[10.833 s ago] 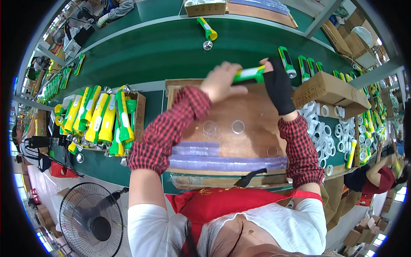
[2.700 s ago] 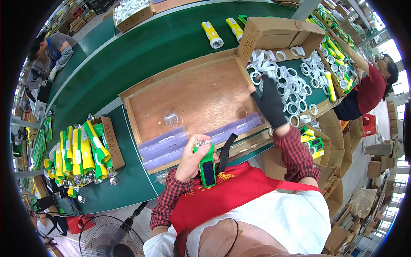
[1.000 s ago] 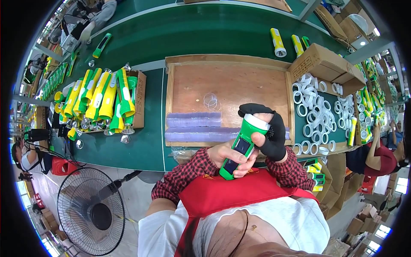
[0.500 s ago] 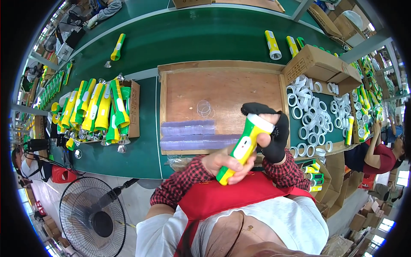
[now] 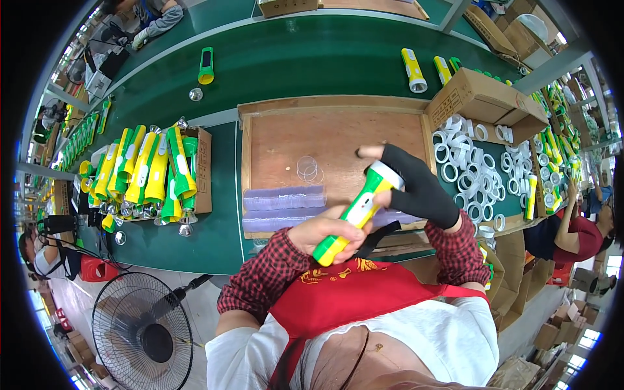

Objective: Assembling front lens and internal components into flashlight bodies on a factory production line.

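In front of my chest, a yellow and green flashlight (image 5: 356, 214) is tilted, with its white-ringed head up and to the right. My left hand (image 5: 330, 233) is closed around the lower part of its body. My right hand (image 5: 416, 188), in a black fingerless glove, is around the white head ring; its thumb lies against the near side and one finger stretches out past the far side. Beyond the hands is a shallow wooden tray (image 5: 338, 103), holding stacked clear discs (image 5: 284, 197) and a few loose clear discs (image 5: 310, 169).
At left, several flashlight bodies (image 5: 146, 166) with reflectors are piled by a cardboard box (image 5: 204, 170). White rings (image 5: 474, 188) lie right of the tray, below an open carton (image 5: 484, 97). Another flashlight body (image 5: 206, 66) lies on the green table behind. A fan (image 5: 143, 331) stands lower left.
My right hand has turned about the flashlight's head, and its wrist has swung outward to the right. The flashlight has shifted slightly up and left. On the far table, a different flashlight body now lies at left.
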### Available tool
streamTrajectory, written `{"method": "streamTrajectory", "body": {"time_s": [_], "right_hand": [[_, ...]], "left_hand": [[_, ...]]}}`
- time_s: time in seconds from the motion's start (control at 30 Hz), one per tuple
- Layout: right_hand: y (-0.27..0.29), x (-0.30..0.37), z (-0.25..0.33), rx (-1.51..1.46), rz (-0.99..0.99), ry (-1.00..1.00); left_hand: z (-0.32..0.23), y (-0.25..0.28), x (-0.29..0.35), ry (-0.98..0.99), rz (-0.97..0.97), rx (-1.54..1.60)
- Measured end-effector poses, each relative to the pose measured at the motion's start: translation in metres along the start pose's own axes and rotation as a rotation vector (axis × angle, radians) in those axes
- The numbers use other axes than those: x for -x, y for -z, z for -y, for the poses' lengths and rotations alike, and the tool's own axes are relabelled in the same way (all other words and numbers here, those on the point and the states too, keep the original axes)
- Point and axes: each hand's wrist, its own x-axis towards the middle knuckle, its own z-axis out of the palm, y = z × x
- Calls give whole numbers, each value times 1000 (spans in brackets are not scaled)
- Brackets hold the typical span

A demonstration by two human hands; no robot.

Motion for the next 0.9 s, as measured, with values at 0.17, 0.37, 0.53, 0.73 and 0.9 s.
{"method": "streamTrajectory", "body": {"time_s": [0.17, 0.37, 0.53, 0.73, 0.9], "right_hand": [[-21, -9, -22, 42, -202, 36], [6, -19, -19, 46, 49, 75], [1, -24, -8, -172, 110, 21], [-13, -53, -50, 16, -138, -45], [13, -107, -72, 70, -260, 5]], "left_hand": [[-14, -11, -13, -195, -559, -872], [-18, -15, -8, -228, -540, -869], [-25, -5, 7, 49, 8, -45], [-34, 17, -11, -146, -638, -886], [-81, 51, -25, -499, -845, -1374]]}}
